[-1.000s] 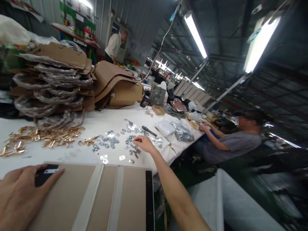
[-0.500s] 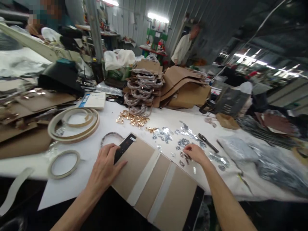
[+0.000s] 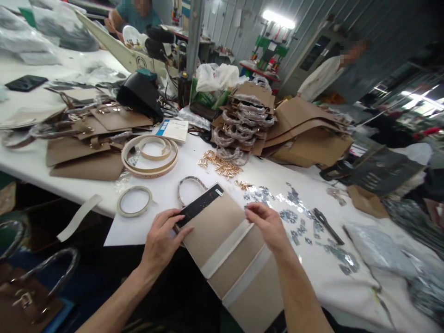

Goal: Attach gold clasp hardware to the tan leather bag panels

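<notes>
A flat beige bag panel (image 3: pixel 217 224) with pale strips across it and a black band (image 3: pixel 199 206) at its far end lies slanted over the table's front edge. My left hand (image 3: pixel 161 243) grips its left edge by the black band, the thumb on top. Over the panel's right side is my right hand (image 3: pixel 268 226), its thumb and fingertips pinched together. Whatever small thing they may hold is hidden. A wrapped bag handle (image 3: pixel 180 187) curves out behind the panel. Small silver metal plates (image 3: pixel 288 215) are scattered to the right of this hand.
Gold metal fittings (image 3: pixel 222 164) lie in a pile behind the panel. Tape rolls (image 3: pixel 133 202) and a coiled beige strip (image 3: pixel 151 173) are at left. Brown bag parts (image 3: pixel 305 134) are stacked behind. A dark tool (image 3: pixel 328 226) lies at right. Two people are in the background.
My right hand has moved left from the silver plates to above the panel. My left hand keeps its hold on the panel's edge. The view has turned left.
</notes>
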`<state>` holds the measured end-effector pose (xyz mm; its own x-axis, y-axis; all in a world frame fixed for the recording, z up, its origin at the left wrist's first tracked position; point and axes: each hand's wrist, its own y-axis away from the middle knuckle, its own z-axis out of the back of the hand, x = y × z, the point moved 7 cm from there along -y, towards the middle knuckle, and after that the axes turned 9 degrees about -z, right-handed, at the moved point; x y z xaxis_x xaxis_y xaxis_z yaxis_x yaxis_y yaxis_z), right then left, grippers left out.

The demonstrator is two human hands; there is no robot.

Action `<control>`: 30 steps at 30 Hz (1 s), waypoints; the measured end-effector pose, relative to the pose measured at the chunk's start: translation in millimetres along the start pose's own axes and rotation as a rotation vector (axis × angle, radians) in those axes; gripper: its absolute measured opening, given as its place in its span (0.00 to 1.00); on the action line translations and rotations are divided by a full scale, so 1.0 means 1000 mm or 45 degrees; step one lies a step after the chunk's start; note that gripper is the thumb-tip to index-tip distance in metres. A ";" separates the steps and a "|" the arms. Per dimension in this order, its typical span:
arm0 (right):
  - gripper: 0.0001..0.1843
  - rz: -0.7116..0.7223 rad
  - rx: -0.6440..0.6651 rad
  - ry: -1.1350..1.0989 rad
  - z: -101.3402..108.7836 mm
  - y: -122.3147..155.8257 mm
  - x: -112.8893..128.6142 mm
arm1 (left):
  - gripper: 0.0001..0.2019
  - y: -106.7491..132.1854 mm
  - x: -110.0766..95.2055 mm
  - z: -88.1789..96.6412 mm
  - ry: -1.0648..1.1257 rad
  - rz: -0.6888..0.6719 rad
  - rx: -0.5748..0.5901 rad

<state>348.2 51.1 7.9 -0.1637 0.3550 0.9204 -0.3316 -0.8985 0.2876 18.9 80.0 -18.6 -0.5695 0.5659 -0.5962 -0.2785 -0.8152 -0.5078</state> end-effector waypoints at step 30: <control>0.08 0.111 0.210 -0.083 -0.169 0.012 -0.002 | 0.01 0.003 0.004 -0.008 0.096 -0.019 -0.117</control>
<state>187.4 83.6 -35.5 -0.1225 0.2615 0.9574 -0.1613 -0.9571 0.2408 21.7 81.2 -27.4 -0.5052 0.5884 -0.6313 -0.2128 -0.7939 -0.5697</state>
